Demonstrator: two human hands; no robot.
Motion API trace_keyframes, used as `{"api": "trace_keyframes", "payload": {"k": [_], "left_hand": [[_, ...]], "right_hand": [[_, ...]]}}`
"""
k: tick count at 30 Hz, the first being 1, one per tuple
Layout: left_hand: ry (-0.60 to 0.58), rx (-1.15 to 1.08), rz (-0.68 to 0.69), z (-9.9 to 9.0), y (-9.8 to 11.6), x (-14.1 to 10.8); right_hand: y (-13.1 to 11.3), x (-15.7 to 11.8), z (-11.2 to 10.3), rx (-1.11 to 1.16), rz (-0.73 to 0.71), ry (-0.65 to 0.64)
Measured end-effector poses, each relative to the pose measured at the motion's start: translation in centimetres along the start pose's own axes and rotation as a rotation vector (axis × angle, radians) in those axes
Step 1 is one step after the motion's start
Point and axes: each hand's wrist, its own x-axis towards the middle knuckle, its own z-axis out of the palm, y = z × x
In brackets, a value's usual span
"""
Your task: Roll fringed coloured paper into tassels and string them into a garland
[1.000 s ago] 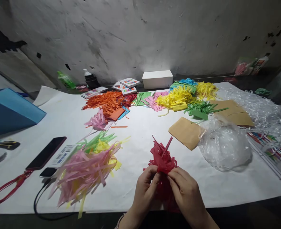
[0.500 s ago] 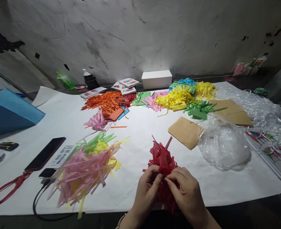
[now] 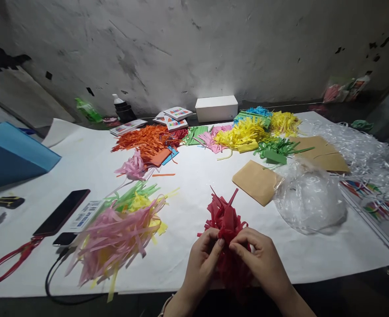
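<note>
A bundle of red paper strips (image 3: pixel 226 215) lies at the front edge of the white-covered table, its fringed ends pointing both away from me and towards me. My left hand (image 3: pixel 205 259) pinches the middle of the bundle from the left, thumb against the fingers. From the right, my right hand (image 3: pixel 257 251) pinches the same middle part between thumb and forefinger. The fingertips of both hands are close together there. A loose pile of pink, yellow and green strips (image 3: pixel 118 237) is left of my hands.
Fringed paper in orange (image 3: pixel 144 143), yellow (image 3: pixel 244 134) and green (image 3: pixel 275 149) lies along the back. A brown envelope (image 3: pixel 255 181) and a clear plastic bag (image 3: pixel 310 198) are on the right. At left are a phone (image 3: pixel 62 212), a cable and a blue box (image 3: pixel 16 154).
My right hand has turned slightly and moved a little to the right, still pinching the red bundle. My left hand has barely moved.
</note>
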Motion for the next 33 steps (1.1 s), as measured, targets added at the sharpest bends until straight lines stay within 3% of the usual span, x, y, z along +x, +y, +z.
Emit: {"api": "trace_keyframes", "payload": {"k": [9, 33], "left_hand": [[-0.015, 0.019, 0.006, -0.11, 0.37, -0.12], [-0.011, 0.042, 0.004, 0.0, 0.69, 0.08]], "right_hand": [[-0.04, -0.04, -0.45, -0.052, -0.088, -0.001], [0.11, -0.32, -0.78, -0.136, -0.133, -0.035]]}}
